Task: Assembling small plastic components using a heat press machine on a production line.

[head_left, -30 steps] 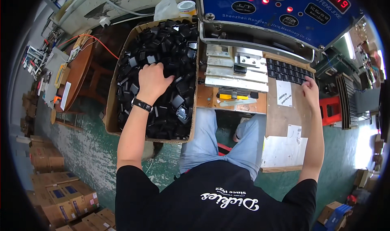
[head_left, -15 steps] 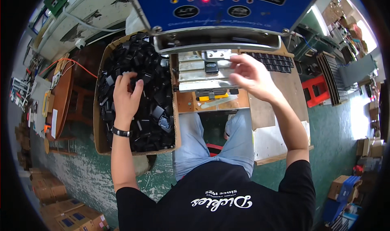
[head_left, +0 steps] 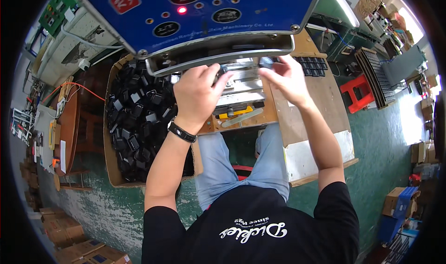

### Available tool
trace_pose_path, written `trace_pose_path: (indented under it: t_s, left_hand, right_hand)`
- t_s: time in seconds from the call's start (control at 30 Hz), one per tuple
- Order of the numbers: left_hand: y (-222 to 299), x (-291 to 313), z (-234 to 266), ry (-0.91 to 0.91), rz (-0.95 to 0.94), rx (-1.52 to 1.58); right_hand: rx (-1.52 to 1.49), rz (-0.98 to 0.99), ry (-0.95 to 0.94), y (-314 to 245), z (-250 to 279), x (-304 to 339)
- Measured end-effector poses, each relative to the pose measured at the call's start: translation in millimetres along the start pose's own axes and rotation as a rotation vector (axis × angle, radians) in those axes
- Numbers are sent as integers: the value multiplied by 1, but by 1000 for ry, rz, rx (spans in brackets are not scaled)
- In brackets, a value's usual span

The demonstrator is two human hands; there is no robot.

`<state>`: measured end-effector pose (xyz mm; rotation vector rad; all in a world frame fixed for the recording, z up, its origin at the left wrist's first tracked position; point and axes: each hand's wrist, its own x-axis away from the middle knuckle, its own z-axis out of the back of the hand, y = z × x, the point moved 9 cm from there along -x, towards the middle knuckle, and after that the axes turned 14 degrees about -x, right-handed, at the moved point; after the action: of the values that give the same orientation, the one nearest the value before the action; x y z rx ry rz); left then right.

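Observation:
My left hand (head_left: 197,93) is pinched on a small black plastic case (head_left: 222,70) at the left side of the machine's metal fixture (head_left: 241,85). Its fingers hide most of that case. Across the fixture, my right hand (head_left: 289,82) grips a glossy black case (head_left: 265,62) between thumb and fingers, just over the fixture's right end. Left of my left hand stands a cardboard box (head_left: 110,138) heaped with loose black cases (head_left: 134,124). Finished-looking rows of black cases (head_left: 312,67) lie on the board beyond my right hand.
A blue machine housing (head_left: 200,31) with a lit red lamp overhangs the fixture. A yellow-handled tool (head_left: 236,112) and a flat strip (head_left: 242,118) lie below it. On the right are a wooden board (head_left: 306,115) and a red stool (head_left: 357,93).
My left hand has moved from the box to the fixture with a black case. My right hand now holds a case, and the one on the fixture's middle is gone. The view has shifted.

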<state>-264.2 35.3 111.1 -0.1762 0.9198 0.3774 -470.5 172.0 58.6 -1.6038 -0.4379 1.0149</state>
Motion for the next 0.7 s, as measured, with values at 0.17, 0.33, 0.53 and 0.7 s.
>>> trace_pose_path:
  t_s: [0.17,0.33,0.53,0.7]
  left_hand:
    - [24,13,-15,-220,-109,47]
    - [37,28,-23,-433,-258,206]
    - [44,45,0,-495,-290,303]
    - [13,74,51,-385,-215,168]
  right_hand:
    - [-53,-263,299,49,132,49]
    - [381,-314,660,114,288,107]
    - [845,-454,815,182,422,109]
    - [971,-628,689,245,437,75]
